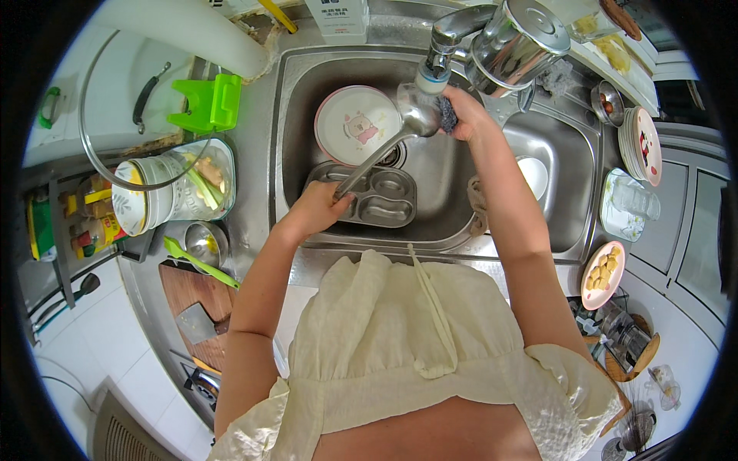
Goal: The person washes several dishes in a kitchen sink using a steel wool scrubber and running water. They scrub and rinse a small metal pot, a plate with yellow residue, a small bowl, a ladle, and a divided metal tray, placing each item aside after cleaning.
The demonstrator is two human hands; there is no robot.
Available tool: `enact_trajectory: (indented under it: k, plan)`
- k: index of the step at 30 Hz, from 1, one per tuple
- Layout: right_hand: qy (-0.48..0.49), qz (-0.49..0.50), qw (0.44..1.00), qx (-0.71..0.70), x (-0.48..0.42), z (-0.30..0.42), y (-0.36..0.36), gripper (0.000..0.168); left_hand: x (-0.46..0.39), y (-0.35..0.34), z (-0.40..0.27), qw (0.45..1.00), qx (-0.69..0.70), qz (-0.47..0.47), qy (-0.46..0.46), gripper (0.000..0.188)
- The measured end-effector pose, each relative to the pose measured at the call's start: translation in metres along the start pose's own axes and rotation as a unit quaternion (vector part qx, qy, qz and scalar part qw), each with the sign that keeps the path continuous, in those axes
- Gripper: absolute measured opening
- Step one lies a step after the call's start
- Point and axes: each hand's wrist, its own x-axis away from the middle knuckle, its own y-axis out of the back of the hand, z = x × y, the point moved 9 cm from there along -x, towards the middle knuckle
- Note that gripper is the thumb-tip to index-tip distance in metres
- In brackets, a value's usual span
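Note:
My left hand point(323, 210) grips the handle end of a stainless steel ladle point(373, 157) held over the left basin point(444, 184). Pressed to the ladle's bowl is a dark grey scrubber point(447, 114), which my right hand point(468, 115) holds. Both are right under the faucet point(438, 49), whose tip looks wet with running water. Below the ladle, a white plate point(349, 127) with a pink rim and a cartoon pig lies in the basin. A divided steel tray point(385, 210) rests in front of it, partly covering the drain point(395, 157).
A steel pot point(510, 52) stands behind the faucet. In the right basin point(568, 167) is a white bowl point(533, 176); a beige cloth point(477, 204) hangs over the divider. Stacked plates point(639, 144) line the right edge. At left are a green rack point(210, 104) and a cleaver point(196, 322) on a cutting board point(219, 294).

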Motion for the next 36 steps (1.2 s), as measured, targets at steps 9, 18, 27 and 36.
enact_trajectory:
  k: [9, 18, 27, 36]
  plan:
    - [0.431, -0.172, 0.803, 0.373, 0.023, 0.033, -0.049, 0.042, -0.006, 0.001, 0.012, 0.999, -0.006, -0.035, 0.012, 0.027]
    - [0.207, -0.28, 0.843, 0.41, -0.012, 0.034, 0.004, 0.052, -0.002, 0.002, -0.004, 0.996, 0.005, -0.083, -0.035, 0.025]
    - [0.208, -0.237, 0.898, 0.307, -0.029, 0.041, 0.017, 0.04, -0.004, 0.001, -0.017, 0.998, -0.028, -0.053, -0.035, 0.022]
    - [0.267, -0.171, 0.811, 0.493, -0.002, 0.045, -0.029, 0.043, 0.002, -0.006, -0.006, 0.999, -0.023, -0.029, 0.002, 0.023]
